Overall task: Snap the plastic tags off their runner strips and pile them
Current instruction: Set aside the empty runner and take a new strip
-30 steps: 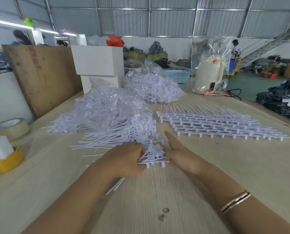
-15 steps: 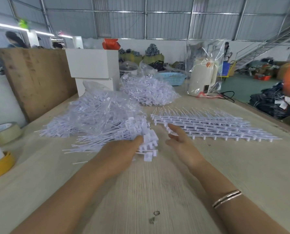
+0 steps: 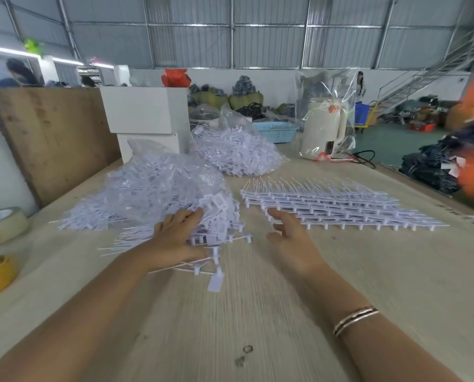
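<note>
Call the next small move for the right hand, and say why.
Probably reach the right hand forward to lift the top runner strip off the stack of strips. It hovers open and empty just short of the stack's near left corner, while the left hand rests on loose tags at the edge of the pile of snapped tags, so that batch looks delivered.

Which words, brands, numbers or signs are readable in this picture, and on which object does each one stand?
No text can be read.
white appliance inside a clear bag: an orange mark, too blurred to read.
loose tags that the left hand rests on: blank as far as the picture shows.
runner strips beside the right hand: no print visible.
</note>
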